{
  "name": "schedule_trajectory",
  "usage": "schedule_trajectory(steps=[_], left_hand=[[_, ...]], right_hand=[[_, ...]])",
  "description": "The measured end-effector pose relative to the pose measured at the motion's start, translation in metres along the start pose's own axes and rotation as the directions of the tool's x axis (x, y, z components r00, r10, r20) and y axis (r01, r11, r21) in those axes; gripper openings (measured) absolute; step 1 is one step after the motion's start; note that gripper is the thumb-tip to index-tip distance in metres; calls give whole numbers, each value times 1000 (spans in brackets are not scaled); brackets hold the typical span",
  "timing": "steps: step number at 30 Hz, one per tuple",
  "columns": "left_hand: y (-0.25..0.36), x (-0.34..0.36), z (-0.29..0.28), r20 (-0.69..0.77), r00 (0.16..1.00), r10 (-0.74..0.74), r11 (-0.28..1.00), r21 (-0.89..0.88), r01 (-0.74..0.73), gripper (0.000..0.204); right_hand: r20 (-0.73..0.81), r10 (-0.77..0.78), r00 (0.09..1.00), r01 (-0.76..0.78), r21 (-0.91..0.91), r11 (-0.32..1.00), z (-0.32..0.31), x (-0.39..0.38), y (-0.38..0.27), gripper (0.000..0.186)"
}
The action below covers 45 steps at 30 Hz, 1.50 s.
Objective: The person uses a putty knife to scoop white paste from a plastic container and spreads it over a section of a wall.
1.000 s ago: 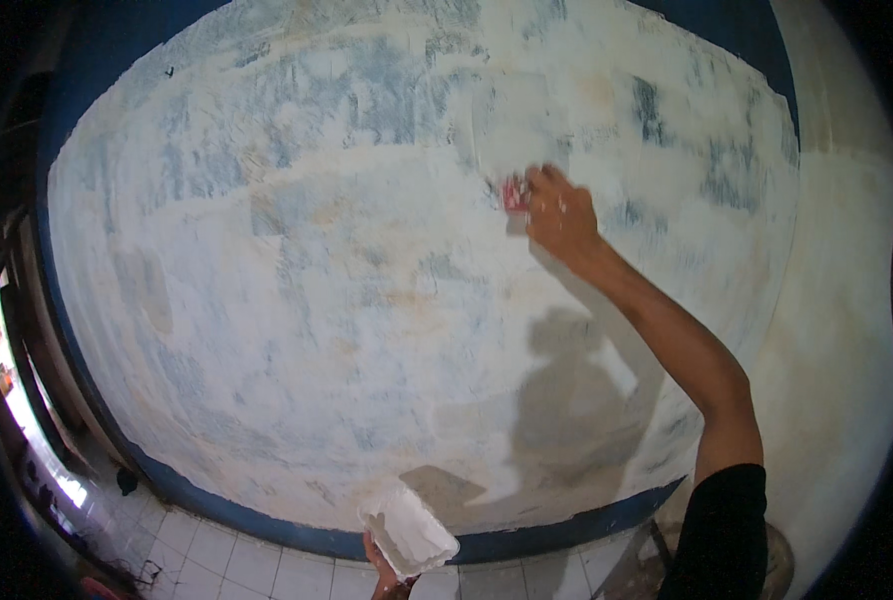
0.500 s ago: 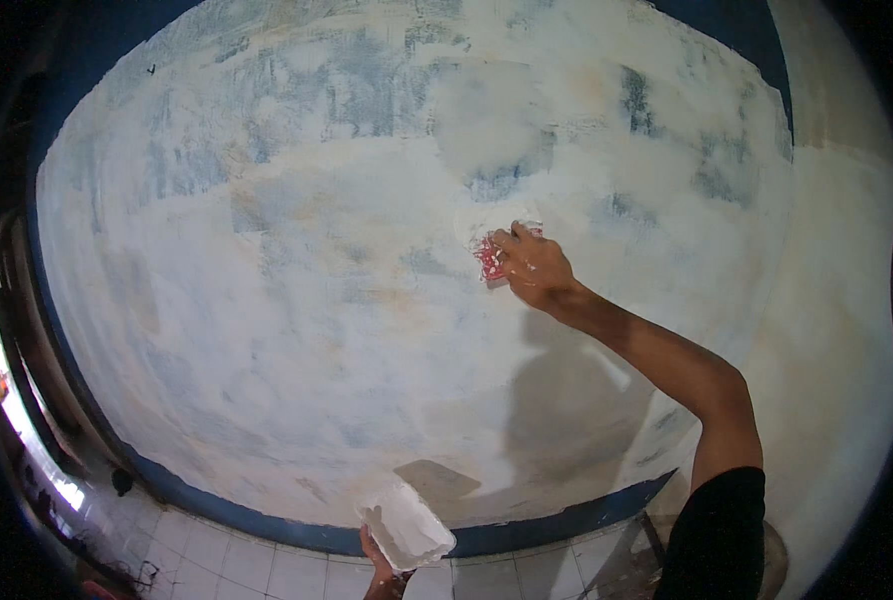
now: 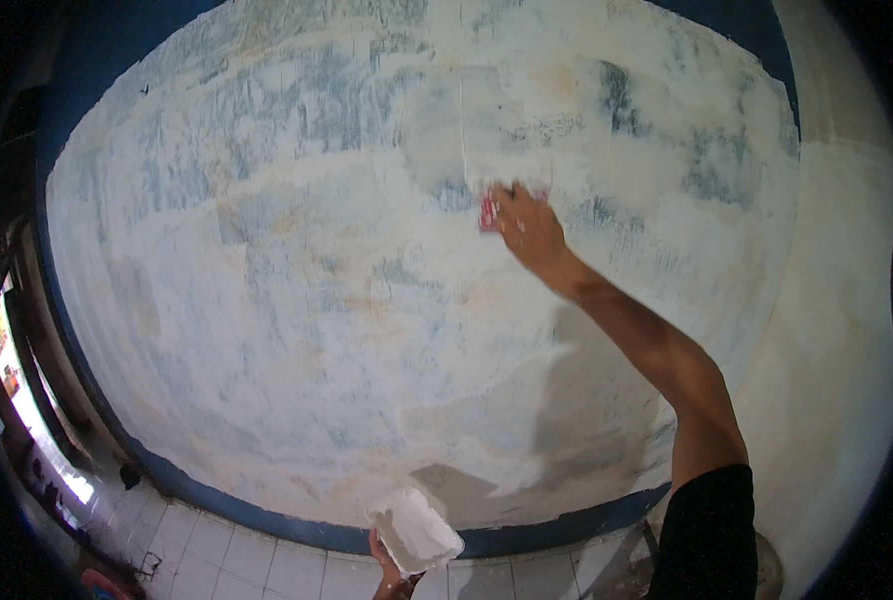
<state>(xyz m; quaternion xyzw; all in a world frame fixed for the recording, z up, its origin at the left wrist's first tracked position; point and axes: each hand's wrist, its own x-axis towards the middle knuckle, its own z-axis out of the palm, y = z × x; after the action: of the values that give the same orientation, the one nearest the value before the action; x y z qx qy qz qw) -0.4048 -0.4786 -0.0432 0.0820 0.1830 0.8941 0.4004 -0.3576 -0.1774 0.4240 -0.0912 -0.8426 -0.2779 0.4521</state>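
My right hand point(image 3: 521, 218) grips a red putty scraper point(image 3: 489, 208) smeared with white, its blade at the wall's patchy white and blue-grey surface point(image 3: 316, 250), a little above the middle of the view. The blade itself is mostly hidden by my fingers and the smears. At the bottom centre, my left hand point(image 3: 386, 563) holds a white rectangular tub point(image 3: 413, 528) with white paste inside, tilted slightly, near the lower part of the wall.
A dark blue border point(image 3: 76, 70) frames the patchy area. A cream side wall point(image 3: 831, 300) stands at the right. At the left are dark frames with a bright opening point(image 3: 11, 370). White floor tiles point(image 3: 226, 560) run below. A round brownish object point(image 3: 766, 565) is partly behind my right arm.
My right hand with the scraper first moved down and left along the wall, then back up over the last half second. The tub in my left hand has shifted only slightly.
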Motion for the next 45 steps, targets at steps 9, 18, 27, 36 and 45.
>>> schedule_trajectory(steps=[9,18,27,36,45], left_hand=[[1,-18,21,-8,999,-36,999,-10,36,72],[21,-25,68,-169,986,-14,1000,-18,11,70],[-4,-18,18,-94,995,-30,998,51,35,74],[-4,-36,29,-94,996,-3,999,-48,-2,76],[2,-55,45,-266,964,11,988,-143,-50,72]], right_hand=[[-385,-284,878,118,-401,908,-23,5,12,10],[-394,-193,898,66,-315,947,-10,125,38,38],[181,-344,921,382,-257,887,38,-53,-27,20],[-540,-182,822,39,-266,963,-20,55,42,21],[75,-33,997,19,173,985,27,-58,31,52]])
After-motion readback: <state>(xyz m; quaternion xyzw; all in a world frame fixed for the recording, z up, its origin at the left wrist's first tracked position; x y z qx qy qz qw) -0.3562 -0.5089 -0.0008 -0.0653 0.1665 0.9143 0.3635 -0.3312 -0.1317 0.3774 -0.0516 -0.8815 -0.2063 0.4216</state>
